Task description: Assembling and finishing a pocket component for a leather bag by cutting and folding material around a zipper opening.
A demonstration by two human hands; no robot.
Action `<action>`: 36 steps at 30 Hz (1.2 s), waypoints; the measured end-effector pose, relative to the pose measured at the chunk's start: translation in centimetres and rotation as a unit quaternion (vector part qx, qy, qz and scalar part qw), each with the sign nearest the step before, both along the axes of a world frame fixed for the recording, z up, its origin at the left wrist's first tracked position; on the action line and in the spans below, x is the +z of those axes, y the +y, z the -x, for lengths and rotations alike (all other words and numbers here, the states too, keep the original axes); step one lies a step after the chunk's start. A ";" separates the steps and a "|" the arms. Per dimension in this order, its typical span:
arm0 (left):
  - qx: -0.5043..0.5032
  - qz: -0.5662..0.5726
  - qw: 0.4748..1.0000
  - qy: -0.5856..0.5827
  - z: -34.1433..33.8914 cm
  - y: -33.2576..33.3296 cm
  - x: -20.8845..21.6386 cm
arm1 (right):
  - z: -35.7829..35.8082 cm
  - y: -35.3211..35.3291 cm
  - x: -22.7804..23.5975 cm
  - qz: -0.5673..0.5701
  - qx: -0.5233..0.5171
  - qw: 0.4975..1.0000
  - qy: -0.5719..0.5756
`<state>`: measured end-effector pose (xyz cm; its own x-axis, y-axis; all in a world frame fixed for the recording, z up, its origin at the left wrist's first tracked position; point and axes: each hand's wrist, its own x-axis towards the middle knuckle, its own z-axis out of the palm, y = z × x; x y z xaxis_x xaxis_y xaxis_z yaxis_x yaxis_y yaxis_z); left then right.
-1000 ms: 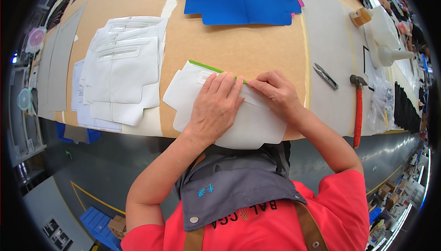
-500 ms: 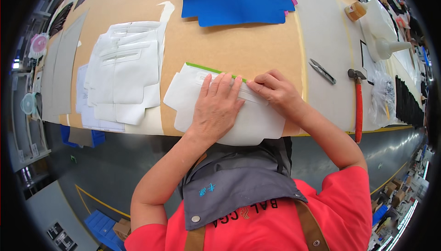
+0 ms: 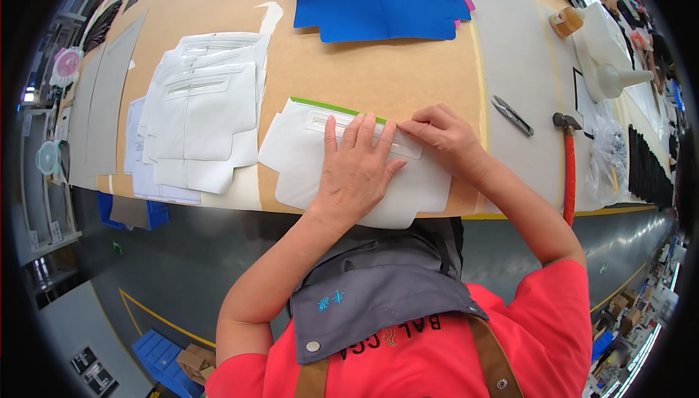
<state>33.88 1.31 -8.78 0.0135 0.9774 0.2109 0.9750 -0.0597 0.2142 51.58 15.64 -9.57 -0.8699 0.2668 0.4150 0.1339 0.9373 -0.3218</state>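
Observation:
A white notched panel (image 3: pixel 291 143) with a long slot near its far edge lies flat in front of me. Along that far edge runs a narrow green strip (image 3: pixel 324 107). My left hand (image 3: pixel 354 169) rests flat on the panel, fingers spread, with the fingertips close to the strip. At the strip's right end, the thumb and forefinger of my right hand (image 3: pixel 448 140) are pinched together; the fingers hide exactly what lies between them. Left of the panel is a stack of similar white panels (image 3: pixel 207 118).
Blue panels (image 3: pixel 378 5) are stacked at the far side. To the right lie thread snips (image 3: pixel 514 116), a red-handled hammer (image 3: pixel 569 158), a white squeeze bottle (image 3: pixel 619 78), an amber jar (image 3: pixel 566 22) and a clear plastic bag (image 3: pixel 606 154). The table's near edge (image 3: pixel 502 215) runs before me.
My left hand has slid slightly right and its fingers have spread, uncovering more of the slot. My right hand stays pinched at the strip's right end.

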 end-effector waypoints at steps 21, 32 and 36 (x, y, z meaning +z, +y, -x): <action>-0.044 0.011 0.999 -0.026 -2.7 1.0 0.9 | -3.8 -0.5 0.0 0.111 -0.053 0.992 0.002; -0.054 0.006 0.998 0.022 -3.1 0.5 0.9 | -3.9 -0.1 0.7 0.030 -0.012 0.999 0.012; -0.056 0.067 0.994 -0.071 -1.3 1.2 2.8 | -3.5 1.5 1.4 0.039 -0.017 0.999 -0.004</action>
